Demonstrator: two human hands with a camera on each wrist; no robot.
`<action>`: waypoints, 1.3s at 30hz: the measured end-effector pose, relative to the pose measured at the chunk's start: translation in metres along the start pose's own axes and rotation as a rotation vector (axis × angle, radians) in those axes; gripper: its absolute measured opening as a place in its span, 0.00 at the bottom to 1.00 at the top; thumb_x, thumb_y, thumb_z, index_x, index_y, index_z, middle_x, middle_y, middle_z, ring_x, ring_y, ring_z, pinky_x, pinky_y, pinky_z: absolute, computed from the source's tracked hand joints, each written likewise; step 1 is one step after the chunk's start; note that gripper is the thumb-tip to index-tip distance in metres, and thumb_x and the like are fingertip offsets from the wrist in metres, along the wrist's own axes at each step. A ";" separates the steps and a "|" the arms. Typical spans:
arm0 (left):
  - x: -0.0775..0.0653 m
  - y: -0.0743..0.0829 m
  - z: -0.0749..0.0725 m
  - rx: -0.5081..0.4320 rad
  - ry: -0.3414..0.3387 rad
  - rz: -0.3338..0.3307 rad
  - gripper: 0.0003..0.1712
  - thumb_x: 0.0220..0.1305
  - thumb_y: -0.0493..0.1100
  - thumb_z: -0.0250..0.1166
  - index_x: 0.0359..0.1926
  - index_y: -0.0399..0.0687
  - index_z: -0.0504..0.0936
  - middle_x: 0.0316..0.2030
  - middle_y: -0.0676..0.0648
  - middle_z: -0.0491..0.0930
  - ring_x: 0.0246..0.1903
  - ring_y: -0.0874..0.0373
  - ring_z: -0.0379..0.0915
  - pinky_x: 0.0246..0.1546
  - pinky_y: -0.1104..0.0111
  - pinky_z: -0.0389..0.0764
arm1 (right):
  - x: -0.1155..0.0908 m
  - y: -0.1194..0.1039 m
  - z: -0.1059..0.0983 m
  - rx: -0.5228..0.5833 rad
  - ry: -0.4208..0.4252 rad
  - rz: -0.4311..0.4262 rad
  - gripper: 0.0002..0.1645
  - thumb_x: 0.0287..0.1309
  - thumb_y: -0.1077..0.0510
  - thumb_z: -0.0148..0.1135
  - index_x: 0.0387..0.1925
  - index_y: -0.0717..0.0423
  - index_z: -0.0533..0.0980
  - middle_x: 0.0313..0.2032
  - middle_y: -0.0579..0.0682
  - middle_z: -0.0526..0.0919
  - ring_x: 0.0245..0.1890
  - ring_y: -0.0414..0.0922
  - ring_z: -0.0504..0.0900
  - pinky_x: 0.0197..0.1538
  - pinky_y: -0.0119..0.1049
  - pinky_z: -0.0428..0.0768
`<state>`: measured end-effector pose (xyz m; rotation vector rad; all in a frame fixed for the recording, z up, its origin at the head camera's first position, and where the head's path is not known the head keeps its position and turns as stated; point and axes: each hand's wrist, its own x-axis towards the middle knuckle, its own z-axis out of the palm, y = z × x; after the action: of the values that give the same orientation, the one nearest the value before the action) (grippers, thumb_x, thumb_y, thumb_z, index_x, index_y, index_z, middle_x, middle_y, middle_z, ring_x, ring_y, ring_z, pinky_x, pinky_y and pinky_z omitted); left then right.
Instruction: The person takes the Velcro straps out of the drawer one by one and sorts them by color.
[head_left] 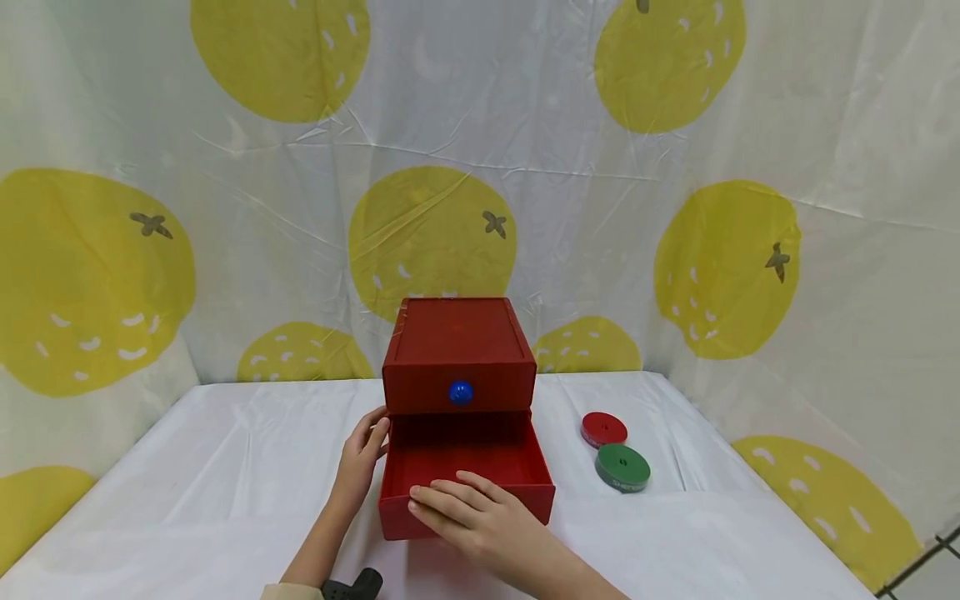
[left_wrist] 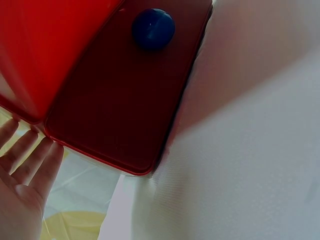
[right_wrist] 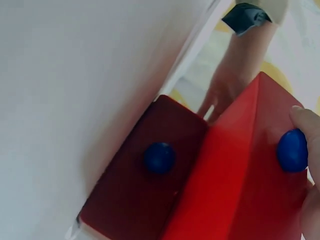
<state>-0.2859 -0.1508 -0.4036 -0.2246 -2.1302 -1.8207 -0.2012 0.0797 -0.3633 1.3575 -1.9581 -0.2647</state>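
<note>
A red two-drawer box (head_left: 459, 331) stands at the middle of the table. Its upper drawer is closed, with a blue knob (head_left: 461, 392) on the front. The lower drawer (head_left: 459, 454) is pulled out and its red inside shows. My right hand (head_left: 491, 527) lies across the front of that drawer, fingers extended along the top edge. In the right wrist view, its thumb (right_wrist: 306, 120) is beside the lower drawer's blue knob (right_wrist: 292, 151). My left hand (head_left: 363, 454) touches the left side of the box with straight fingers (left_wrist: 47, 165).
To the right of the box lie a red roll (head_left: 604, 428) and a green roll (head_left: 622, 467) with pale lettering. A white cloth covers the table (head_left: 217, 475). Behind hangs a white curtain (head_left: 285, 208) with yellow fruit prints.
</note>
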 end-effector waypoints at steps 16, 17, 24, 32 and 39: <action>-0.002 0.000 0.000 0.008 -0.004 -0.041 0.28 0.70 0.54 0.41 0.60 0.40 0.65 0.56 0.40 0.70 0.43 0.74 0.67 0.52 0.54 0.74 | -0.012 0.020 0.031 -0.093 -0.041 0.209 0.34 0.54 0.51 0.60 0.62 0.52 0.65 0.66 0.45 0.62 0.65 0.42 0.61 0.64 0.37 0.64; -0.002 0.000 0.000 0.008 -0.006 -0.044 0.28 0.70 0.54 0.41 0.61 0.40 0.65 0.56 0.40 0.70 0.43 0.74 0.67 0.52 0.54 0.74 | -0.013 0.023 0.032 -0.093 -0.045 0.230 0.34 0.54 0.51 0.60 0.62 0.52 0.65 0.66 0.45 0.62 0.65 0.42 0.62 0.64 0.37 0.65; -0.001 0.002 0.000 0.000 -0.017 -0.044 0.28 0.70 0.54 0.41 0.62 0.40 0.64 0.57 0.40 0.69 0.43 0.76 0.67 0.53 0.56 0.74 | -0.019 0.035 0.039 -0.094 -0.042 0.277 0.37 0.49 0.49 0.65 0.61 0.53 0.66 0.64 0.46 0.64 0.63 0.43 0.64 0.62 0.38 0.67; 0.000 0.004 0.001 -0.016 -0.007 -0.025 0.27 0.70 0.52 0.42 0.62 0.40 0.64 0.56 0.40 0.70 0.44 0.77 0.68 0.47 0.71 0.76 | -0.026 0.044 0.045 -0.067 -0.217 0.411 0.36 0.54 0.44 0.59 0.63 0.50 0.64 0.65 0.45 0.62 0.65 0.45 0.60 0.65 0.40 0.63; 0.001 0.005 0.001 -0.024 -0.011 -0.047 0.25 0.70 0.50 0.45 0.61 0.41 0.64 0.56 0.41 0.70 0.43 0.78 0.68 0.47 0.73 0.76 | -0.030 0.047 0.048 -0.067 -0.225 0.426 0.37 0.53 0.46 0.61 0.63 0.49 0.63 0.65 0.45 0.62 0.65 0.46 0.60 0.65 0.41 0.64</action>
<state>-0.2853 -0.1493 -0.3987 -0.1917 -2.1399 -1.8760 -0.2614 0.1147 -0.3856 0.8681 -2.3453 -0.2828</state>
